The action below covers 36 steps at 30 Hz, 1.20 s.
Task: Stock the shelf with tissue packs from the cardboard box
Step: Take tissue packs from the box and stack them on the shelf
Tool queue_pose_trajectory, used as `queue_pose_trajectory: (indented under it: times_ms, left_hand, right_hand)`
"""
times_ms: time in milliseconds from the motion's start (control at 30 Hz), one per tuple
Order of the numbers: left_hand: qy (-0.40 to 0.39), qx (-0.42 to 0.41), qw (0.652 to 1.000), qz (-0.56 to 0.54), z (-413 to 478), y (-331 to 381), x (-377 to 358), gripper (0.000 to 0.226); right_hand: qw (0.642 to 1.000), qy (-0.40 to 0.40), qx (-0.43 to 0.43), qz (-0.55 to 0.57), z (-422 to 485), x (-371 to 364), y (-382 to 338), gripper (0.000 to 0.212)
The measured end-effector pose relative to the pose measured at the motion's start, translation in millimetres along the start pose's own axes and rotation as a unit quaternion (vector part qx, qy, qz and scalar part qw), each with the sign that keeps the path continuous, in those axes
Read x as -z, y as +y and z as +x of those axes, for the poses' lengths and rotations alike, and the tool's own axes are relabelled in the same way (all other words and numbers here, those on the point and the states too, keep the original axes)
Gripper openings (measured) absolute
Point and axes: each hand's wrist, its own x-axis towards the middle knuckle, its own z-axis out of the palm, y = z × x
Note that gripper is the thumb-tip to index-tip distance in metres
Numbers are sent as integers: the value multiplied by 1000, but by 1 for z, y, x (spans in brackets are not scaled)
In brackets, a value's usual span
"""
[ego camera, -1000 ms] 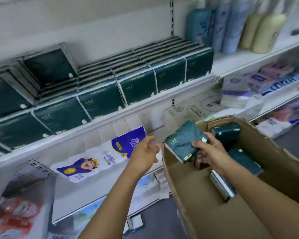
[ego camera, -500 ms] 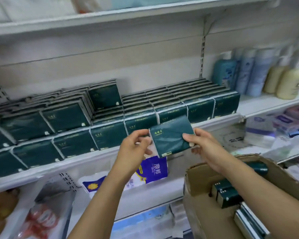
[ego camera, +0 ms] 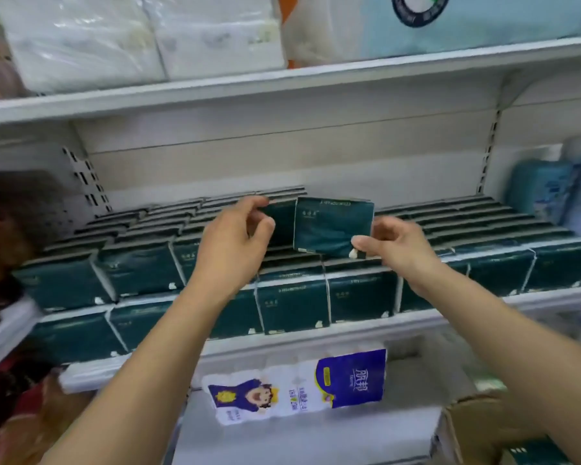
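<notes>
Retail shelving in pale metal fills the view; the middle shelf (ego camera: pixel 316 333) carries rows of dark green tissue packs (ego camera: pixel 292 305) standing on edge, front faces outward, rows running back toward the rear panel. Above it, an upper shelf (ego camera: pixel 282 83) holds white wrapped paper goods. Below hangs a white and purple roll pack (ego camera: pixel 296 385)

Left hand (ego camera: pixel 232 245): raised over the centre rows, thumb and fingers pinched on the top edge of a standing green pack (ego camera: pixel 280 223) in a raised second tier; closed on it, though how firmly cannot be told

Centre: the tissue pack being stocked (ego camera: pixel 332 226) is held upright above the lower rows, just beside the pack under the left hand, slightly tilted. Appearance: flat rectangular soft pack, dark green film, small pale print near the top, pale seams at the edges, a white mark at the lower right corner

Right hand (ego camera: pixel 399 246): thumb and fingers clamped on the pack's lower right corner

Handling, as a judgement: light, soft and compressible, film likely slippery; not fragile but prone to buckle or topple. Best held by opposite short edges or top edge, then slid down beside its neighbour

Far right: blue packets (ego camera: pixel 540 186) blurred; cardboard box (ego camera: pixel 477 427) at lower right, partly in view
</notes>
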Motion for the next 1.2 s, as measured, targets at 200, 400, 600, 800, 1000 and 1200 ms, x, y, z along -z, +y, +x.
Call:
queue_pose_trajectory:
  times_ms: [200,400,600,800,1000,1200]
  left_hand:
    - [-59,-8,978,199,41,-28,14,35]
    - [-168,-24,949,266,70,-37,1,51]
    - [-216,-16,918,333,90,-44,-14,49]
    - [-224,-21,914,339,95,-48,-16,48]
    - [-184,-30,938,292,87,-35,-18,48]
    - [-83,-122,985,86,28,17,-58,33]
  right_hand:
    - [996,-24,6,-83,56,-52,-4,18]
    - [980,-53,2,-193,91,-75,4,19]
    - [971,-62,-7,-232,96,-90,6,24]
    - [965,-49,-9,-258,94,-93,10,21]
    - [976,6,-11,-217,75,-73,18,43]
    - [972,82,61,-212,36,-17,26,43]
